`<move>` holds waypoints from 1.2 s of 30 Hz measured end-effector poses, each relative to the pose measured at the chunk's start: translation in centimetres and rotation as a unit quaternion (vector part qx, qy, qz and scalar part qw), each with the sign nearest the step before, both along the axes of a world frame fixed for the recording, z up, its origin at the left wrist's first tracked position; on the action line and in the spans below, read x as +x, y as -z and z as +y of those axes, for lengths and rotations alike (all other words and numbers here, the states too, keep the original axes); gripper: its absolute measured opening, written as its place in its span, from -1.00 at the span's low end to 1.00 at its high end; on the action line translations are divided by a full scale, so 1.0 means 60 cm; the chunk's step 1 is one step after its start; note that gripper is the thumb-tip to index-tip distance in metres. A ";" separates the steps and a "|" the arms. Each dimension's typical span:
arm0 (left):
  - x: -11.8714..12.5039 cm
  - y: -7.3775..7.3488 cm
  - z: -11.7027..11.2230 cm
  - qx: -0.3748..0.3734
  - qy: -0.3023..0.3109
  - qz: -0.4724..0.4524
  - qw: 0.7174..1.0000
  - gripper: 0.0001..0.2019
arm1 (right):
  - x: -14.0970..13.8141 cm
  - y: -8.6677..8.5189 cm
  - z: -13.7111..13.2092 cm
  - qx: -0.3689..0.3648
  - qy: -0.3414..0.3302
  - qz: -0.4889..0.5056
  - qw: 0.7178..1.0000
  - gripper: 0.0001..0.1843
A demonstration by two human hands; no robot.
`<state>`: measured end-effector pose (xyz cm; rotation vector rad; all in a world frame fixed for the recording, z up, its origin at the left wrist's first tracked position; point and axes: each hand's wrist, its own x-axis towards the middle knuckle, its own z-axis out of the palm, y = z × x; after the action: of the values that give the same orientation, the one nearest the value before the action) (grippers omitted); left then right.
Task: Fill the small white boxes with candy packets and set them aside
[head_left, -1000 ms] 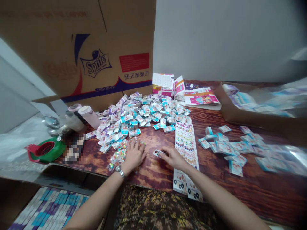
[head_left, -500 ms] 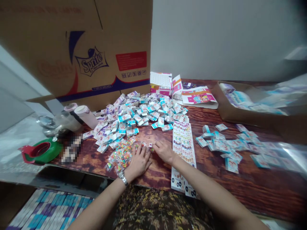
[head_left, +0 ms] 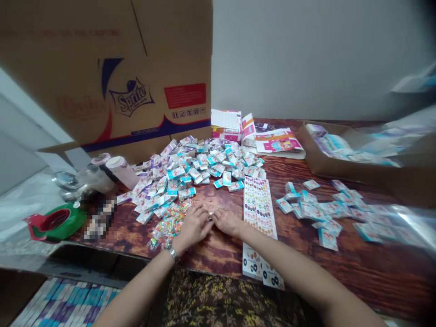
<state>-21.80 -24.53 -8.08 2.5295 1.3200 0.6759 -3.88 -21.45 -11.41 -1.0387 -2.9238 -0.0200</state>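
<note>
My left hand [head_left: 194, 225] and my right hand [head_left: 227, 221] meet at the middle of the wooden table [head_left: 340, 268], fingertips touching over something small that I cannot make out. Both sets of fingers are curled in a pinch. Just left of my left hand lies a heap of small colourful clear packets [head_left: 170, 222]. A long printed sticker sheet [head_left: 260, 204] lies just right of my right hand. Beyond my hands spreads a big pile of small blue, white and purple boxes [head_left: 194, 165].
A large Sprite carton [head_left: 119, 81] stands at the back left. A green tape dispenser [head_left: 56, 222] and bottles [head_left: 119, 170] sit at the left edge. Folded boxes [head_left: 320, 211] lie on the right, an open cardboard box [head_left: 344, 159] behind them, pink leaflets [head_left: 277, 141] at the back.
My right hand moved left from beside the sticker sheet to meet my left hand, carrying a small piece. My left hand shifted right off the colourful packets. The view drifted slightly.
</note>
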 end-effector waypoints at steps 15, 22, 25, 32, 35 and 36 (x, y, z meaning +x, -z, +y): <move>0.150 0.018 0.224 -0.111 -0.094 -0.037 0.989 -0.79 | 0.054 -0.069 -0.058 -0.079 0.084 0.132 0.984 -0.89; 0.064 0.007 0.121 -0.291 -0.046 -0.267 0.918 -0.54 | 0.083 -0.089 -0.067 -0.464 0.221 0.526 0.678 -0.86; 0.052 -0.008 0.067 -0.436 0.011 -0.516 0.737 -0.51 | 0.068 -0.092 -0.076 -0.518 0.243 0.617 0.540 -0.76; 0.047 -0.042 0.017 -0.457 0.077 -0.584 0.666 -0.40 | 0.058 -0.106 -0.095 -0.591 0.237 0.645 0.422 -0.54; 0.037 -0.050 0.017 -0.461 0.105 -0.545 0.692 -0.38 | 0.063 -0.107 -0.098 -0.630 0.239 0.614 0.410 -0.51; 0.034 -0.055 0.018 -0.458 0.118 -0.526 0.707 -0.38 | 0.064 -0.107 -0.098 -0.642 0.239 0.603 0.409 -0.50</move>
<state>-19.78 -23.46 -4.81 1.0815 0.5852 0.8717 -0.04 -27.32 -5.01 -0.9746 -0.7683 2.0598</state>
